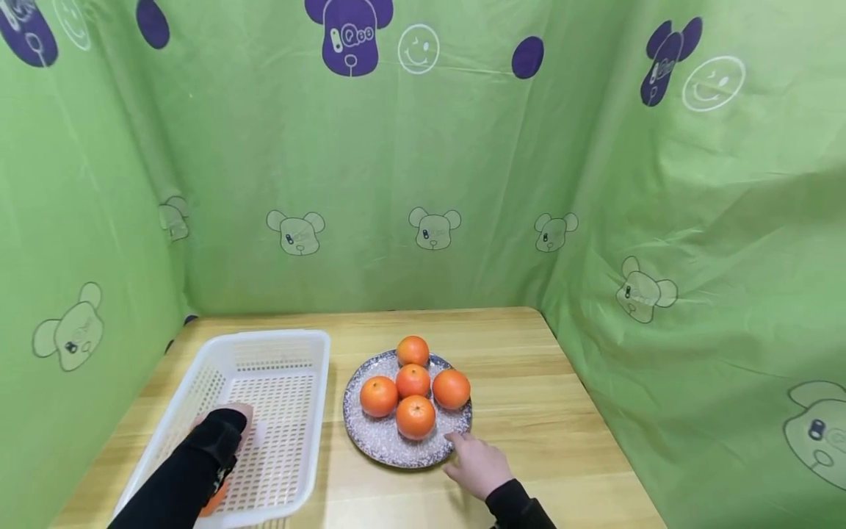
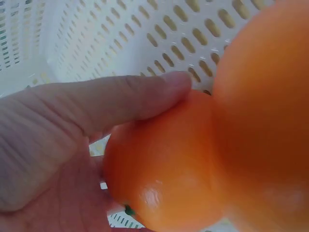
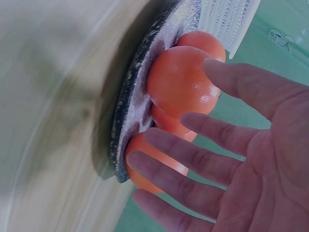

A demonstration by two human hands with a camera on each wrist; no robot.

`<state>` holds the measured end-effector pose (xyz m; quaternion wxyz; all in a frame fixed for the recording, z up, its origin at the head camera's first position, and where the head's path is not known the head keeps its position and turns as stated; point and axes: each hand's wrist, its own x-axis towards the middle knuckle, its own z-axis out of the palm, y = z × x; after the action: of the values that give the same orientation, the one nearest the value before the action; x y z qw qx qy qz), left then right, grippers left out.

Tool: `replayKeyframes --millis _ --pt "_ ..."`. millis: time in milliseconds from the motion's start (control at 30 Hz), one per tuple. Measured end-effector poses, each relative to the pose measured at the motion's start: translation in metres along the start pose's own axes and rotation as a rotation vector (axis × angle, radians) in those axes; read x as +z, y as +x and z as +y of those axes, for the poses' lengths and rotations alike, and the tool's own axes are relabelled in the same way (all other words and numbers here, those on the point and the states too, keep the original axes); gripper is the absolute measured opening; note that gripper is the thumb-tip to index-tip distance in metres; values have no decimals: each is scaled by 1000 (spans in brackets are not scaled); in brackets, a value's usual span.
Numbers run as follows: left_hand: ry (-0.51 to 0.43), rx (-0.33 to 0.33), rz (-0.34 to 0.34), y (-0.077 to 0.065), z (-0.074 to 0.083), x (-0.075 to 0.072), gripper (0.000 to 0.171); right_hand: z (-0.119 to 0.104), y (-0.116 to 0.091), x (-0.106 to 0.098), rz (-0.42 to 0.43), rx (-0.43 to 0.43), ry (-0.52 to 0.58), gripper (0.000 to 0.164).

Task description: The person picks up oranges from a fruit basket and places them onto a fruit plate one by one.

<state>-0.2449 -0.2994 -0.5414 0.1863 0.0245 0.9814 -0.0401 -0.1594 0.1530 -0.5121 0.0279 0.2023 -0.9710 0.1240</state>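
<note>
Inside the white plastic basket (image 1: 320, 411), my left hand (image 1: 243, 420) reaches down, mostly hidden by its sleeve. The left wrist view shows it gripping an orange (image 2: 159, 169), thumb laid over the top and the other fingers largely hidden behind. A second orange (image 2: 270, 111) touches that one and looms close to the camera. Several oranges (image 1: 416, 417) sit on a speckled grey-blue plate (image 1: 377, 443) in the middle of the table. My right hand (image 1: 477, 464) is at the plate's near right edge, fingers spread and holding nothing, close to the oranges (image 3: 183, 79).
A light wooden table (image 1: 535, 433) carries both the basket and the plate, the basket on the left. Green curtains (image 1: 370, 162) with bear prints enclose the table at the back and on both sides.
</note>
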Motion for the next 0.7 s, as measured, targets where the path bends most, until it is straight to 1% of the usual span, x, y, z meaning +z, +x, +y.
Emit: replayKeyframes --millis 33,67,100,167,200,267,300,333,367,400,433,467,533,633,700 --pt "-43 -21 -10 -23 14 -25 24 -1 0 -1 -3 -3 4 47" --pt "-73 -16 -2 -40 24 -44 23 -2 1 -3 -6 -7 5 47" --pt "-89 13 18 -50 31 -57 25 -3 1 -4 -8 -12 9 47" --pt "-152 58 104 -58 40 -74 27 -5 2 -8 -11 -22 13 47" --pt "-188 95 171 -58 45 -80 30 -6 4 -10 -11 -28 14 47" --pt "-258 168 293 -58 56 -93 43 -10 6 -14 -1 -53 13 47" --pt "-301 200 358 -57 64 -98 50 -13 8 -17 10 -69 13 48" --pt "-342 234 421 -59 75 -104 54 -16 11 -20 22 -84 10 50" --pt "-380 271 475 -62 87 -110 58 -20 14 -23 40 -105 6 52" --pt "-432 317 510 -66 100 -116 62 -25 17 -27 65 -125 1 56" --pt "-492 354 524 -70 113 -120 62 -29 20 -30 92 -147 1 61" --pt "-560 389 519 -76 127 -124 63 -35 23 -33 125 -173 9 66" --pt "-691 462 490 -86 152 -126 67 -45 29 -37 193 -223 20 79" --pt "-867 555 420 -101 184 -122 72 -60 34 -40 285 -314 94 97" --pt "-945 596 389 -108 198 -117 73 -67 35 -40 329 -359 156 103"
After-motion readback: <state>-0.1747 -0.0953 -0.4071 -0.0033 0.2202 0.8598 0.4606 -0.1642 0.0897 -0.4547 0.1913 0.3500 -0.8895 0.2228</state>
